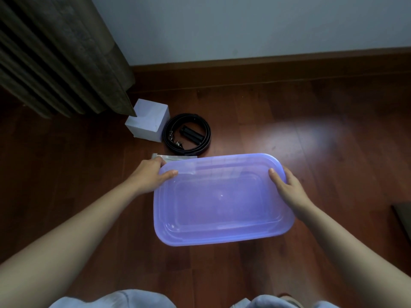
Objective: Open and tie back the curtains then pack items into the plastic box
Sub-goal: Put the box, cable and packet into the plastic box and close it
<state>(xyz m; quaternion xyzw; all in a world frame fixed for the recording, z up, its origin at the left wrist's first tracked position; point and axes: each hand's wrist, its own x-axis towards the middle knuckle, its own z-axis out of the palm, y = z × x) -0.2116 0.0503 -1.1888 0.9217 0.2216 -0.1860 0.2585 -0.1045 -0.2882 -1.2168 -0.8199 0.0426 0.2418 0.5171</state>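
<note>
Centre frame: purple plastic box (222,201) gripped at both short ends, left hand (151,174) and right hand (287,187), fingers wrapped over rim. Above: coiled black belt (187,132), white carton (148,120).

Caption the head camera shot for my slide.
Both hands hold a purple plastic box above the wooden floor.

You see a brown wood floor (311,121), a pale wall (244,25) behind it, and a dark thing (403,215) at the right edge.

Both hands (151,176) (287,185) outstretched (thumbs uppermost)
</note>
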